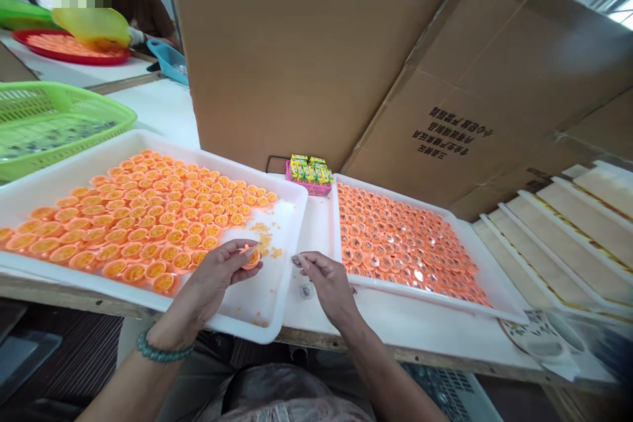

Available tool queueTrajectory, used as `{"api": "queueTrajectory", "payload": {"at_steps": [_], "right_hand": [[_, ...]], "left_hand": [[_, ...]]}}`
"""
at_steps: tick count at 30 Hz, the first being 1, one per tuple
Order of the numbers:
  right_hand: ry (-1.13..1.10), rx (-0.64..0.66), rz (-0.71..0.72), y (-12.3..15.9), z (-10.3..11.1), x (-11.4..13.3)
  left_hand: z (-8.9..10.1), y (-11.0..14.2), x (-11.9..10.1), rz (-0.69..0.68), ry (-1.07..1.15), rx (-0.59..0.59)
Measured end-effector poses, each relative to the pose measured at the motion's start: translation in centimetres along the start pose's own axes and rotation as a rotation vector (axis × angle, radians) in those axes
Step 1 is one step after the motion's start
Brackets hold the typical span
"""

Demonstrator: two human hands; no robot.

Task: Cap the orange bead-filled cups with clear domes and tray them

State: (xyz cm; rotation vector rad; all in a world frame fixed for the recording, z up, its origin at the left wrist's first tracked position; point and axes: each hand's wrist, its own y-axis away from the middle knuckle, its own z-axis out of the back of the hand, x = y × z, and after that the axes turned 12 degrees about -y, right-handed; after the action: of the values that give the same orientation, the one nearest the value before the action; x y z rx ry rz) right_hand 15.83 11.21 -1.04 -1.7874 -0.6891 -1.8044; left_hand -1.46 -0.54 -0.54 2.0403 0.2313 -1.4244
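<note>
My left hand [217, 273] grips a small orange plastic cup [251, 257] over the right part of the left white tray [293, 244]. Many like it, orange cups filled with yellow bits [148, 211], crowd that tray, and loose yellow bits [264, 237] are scattered on its floor. Between the trays, my right hand [326, 280] pinches a small clear disc with dark marks [297, 260]. Below it a clear round piece [305, 291] lies on the white table. The right tray [425, 297] is filled with orange cups topped by shiny discs [395, 237].
Behind the trays stand tall cardboard sheets [306, 46]. A pink basket [316, 188] holds small yellow-green boxes. At left is a green basket [64, 112] with clear pieces; stacked trays [558, 244] and a tape roll [564, 333] are at right. Another person [148, 13] works at far left.
</note>
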Motion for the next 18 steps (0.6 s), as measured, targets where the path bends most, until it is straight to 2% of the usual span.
{"api": "queueTrajectory", "payload": {"at_steps": [5, 9, 12, 18], "right_hand": [[-0.272, 0.089, -0.022, -1.7, -2.0, 0.8], [-0.366, 0.144, -0.049, -2.3, -3.0, 1.1], [-0.38, 0.152, -0.065, -2.8, -3.5, 1.4], [-0.265, 0.144, -0.11, -3.9, -3.8, 1.7]], "left_hand": [[-0.2, 0.3, -0.3, -0.018, 0.042, -0.006], [0.0, 0.3, -0.2, -0.02, 0.074, -0.015], [0.1, 0.2, -0.1, -0.003, 0.068, 0.012], [0.1, 0.4, -0.3, -0.045, 0.044, 0.051]]}}
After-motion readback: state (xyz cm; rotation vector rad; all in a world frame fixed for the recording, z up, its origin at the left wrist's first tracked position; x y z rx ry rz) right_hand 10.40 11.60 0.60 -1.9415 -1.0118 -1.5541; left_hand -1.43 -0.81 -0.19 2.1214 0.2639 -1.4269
